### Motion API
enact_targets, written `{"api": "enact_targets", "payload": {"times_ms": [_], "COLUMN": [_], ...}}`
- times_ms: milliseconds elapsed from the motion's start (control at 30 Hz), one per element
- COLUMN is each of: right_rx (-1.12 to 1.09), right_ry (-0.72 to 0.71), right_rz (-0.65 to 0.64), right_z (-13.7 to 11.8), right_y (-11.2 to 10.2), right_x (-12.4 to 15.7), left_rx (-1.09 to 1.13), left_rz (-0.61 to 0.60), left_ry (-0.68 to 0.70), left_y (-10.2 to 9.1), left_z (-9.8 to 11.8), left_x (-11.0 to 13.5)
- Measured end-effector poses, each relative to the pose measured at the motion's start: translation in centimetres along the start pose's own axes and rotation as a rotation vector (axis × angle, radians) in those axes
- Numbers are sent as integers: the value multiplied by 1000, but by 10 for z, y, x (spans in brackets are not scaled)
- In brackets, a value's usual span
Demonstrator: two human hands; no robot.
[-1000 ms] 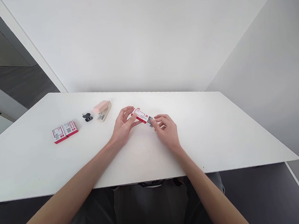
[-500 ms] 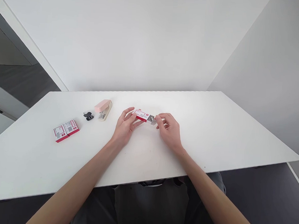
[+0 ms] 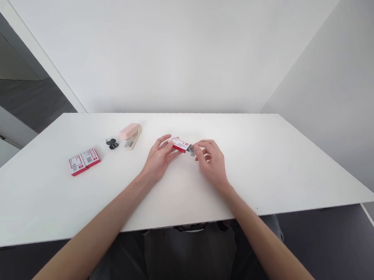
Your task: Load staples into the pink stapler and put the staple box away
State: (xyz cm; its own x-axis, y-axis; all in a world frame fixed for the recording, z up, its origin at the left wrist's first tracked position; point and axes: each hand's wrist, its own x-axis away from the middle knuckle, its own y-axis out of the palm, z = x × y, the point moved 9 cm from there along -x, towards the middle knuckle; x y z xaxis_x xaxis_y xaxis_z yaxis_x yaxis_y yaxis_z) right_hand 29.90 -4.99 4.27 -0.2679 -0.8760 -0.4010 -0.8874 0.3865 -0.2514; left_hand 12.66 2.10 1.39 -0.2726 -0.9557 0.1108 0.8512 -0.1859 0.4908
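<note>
Just above the middle of the table, my left hand [image 3: 159, 157] holds a small red-and-white staple box [image 3: 180, 144] between thumb and fingers. The box lies slightly tilted, its right end open, with a dark inside and a greyish flap [image 3: 193, 154] hanging there. At that open end my right hand [image 3: 211, 161] pinches with thumb and forefinger, its other fingers curled. Whether the pinch is on the flap or on something inside is too small to tell.
To the left stand a pink-and-cream stapler [image 3: 130, 135] and a small black staple remover [image 3: 112, 143]. Nearer on the left, two more red-and-white boxes [image 3: 84, 162] lie side by side. The white table [image 3: 268, 162] meets a white wall behind.
My right fingertips have come slightly closer to the box, covering more of its open end. My left hand keeps its hold. The whole view has shifted a little.
</note>
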Motion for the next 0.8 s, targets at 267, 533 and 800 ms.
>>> {"api": "enact_targets", "payload": {"times_ms": [267,533,800], "right_rx": [-347,-537,-507], "right_ry": [304,432,424], "right_rz": [-83,-165,-166], "right_z": [26,31,28], "right_y": [7,15,14], "right_x": [-2,0,0], "left_rx": [69,-37,-127], "left_rz": [29,-99,-183], "left_ry": [12,51,67], "left_y": [-3,10,17], "left_z": [0,1,-1], "left_x": [-1,3,6]}}
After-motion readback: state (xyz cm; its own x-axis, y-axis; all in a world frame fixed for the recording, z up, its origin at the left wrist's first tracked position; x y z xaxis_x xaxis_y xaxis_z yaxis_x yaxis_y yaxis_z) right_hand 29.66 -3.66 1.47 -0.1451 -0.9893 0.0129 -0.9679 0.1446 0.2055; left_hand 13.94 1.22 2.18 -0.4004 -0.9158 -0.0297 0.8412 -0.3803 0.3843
